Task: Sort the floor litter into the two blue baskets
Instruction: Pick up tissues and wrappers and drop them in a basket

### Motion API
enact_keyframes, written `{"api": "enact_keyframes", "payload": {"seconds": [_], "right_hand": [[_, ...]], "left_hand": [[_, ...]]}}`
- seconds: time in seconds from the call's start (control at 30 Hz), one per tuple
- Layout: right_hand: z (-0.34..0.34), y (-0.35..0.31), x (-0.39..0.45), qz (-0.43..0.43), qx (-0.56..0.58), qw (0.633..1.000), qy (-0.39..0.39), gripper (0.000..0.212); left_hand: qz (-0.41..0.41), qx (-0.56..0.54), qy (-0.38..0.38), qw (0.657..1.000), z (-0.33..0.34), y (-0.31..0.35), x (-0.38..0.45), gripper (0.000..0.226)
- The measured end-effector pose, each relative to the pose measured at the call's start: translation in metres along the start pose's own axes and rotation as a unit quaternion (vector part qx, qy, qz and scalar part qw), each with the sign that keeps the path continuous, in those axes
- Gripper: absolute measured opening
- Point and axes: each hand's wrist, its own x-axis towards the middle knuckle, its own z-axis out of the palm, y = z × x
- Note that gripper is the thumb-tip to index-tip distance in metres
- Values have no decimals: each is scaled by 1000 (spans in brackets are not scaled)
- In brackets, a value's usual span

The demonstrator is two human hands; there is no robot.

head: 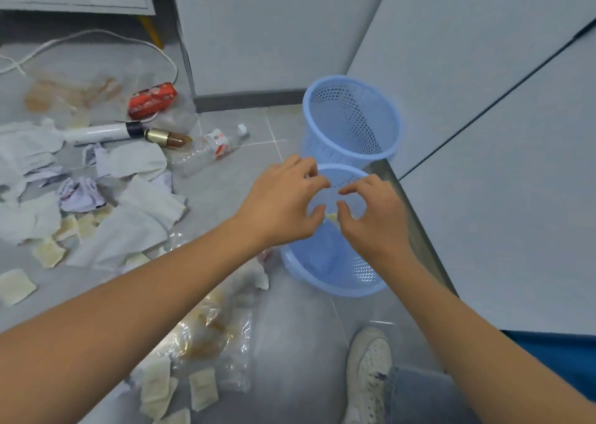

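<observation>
Two blue mesh baskets stand by the grey cabinet: the far basket [351, 118] looks empty, while the near basket [335, 275] has a pale yellowish scrap [332, 218] visible inside. Both hands hover over the near basket's mouth. My left hand [283, 201] and my right hand [375, 217] have fingers spread and curled, with nothing held. Litter covers the floor to the left: white tissues [135, 217], a clear plastic bottle [209, 149], a red packet [151, 99], a white and gold tube [129, 133], beige wafer pieces [16, 286] and a crumpled clear wrapper [209, 330].
Grey cabinet doors [483, 133] rise on the right and behind the baskets. A white cable [96, 36] loops across the floor at the back left. My knee in grey trousers [290, 343] and a white shoe [369, 368] are at the bottom.
</observation>
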Motion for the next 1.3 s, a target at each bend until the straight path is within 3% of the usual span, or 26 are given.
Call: {"api": "enact_keyframes", "payload": {"seconds": [0.27,0.47,0.73,0.97,1.1,1.3], "right_hand": [[49,-93,17,-127,95,987,3,12],[124,-162,15,-173,144,969,-103,13],[219,-229,9,-251,131,935,-214,18],[304,-290,-34,-359,102,873,-313,25],[350,-325,-63,-415,33,828,-376,39],[389,-328,-66,-387,-110,821,-406,63]], "left_hand": [[-138,29,27,990,-47,-71,-63,32],[-251,65,12,966,-77,-133,-149,27],[-398,103,-14,911,-111,-205,-288,40],[-524,111,-65,842,-99,-221,-415,34],[-513,104,-124,843,-71,-227,-451,41],[-462,110,-195,858,-35,-252,-422,64]]}}
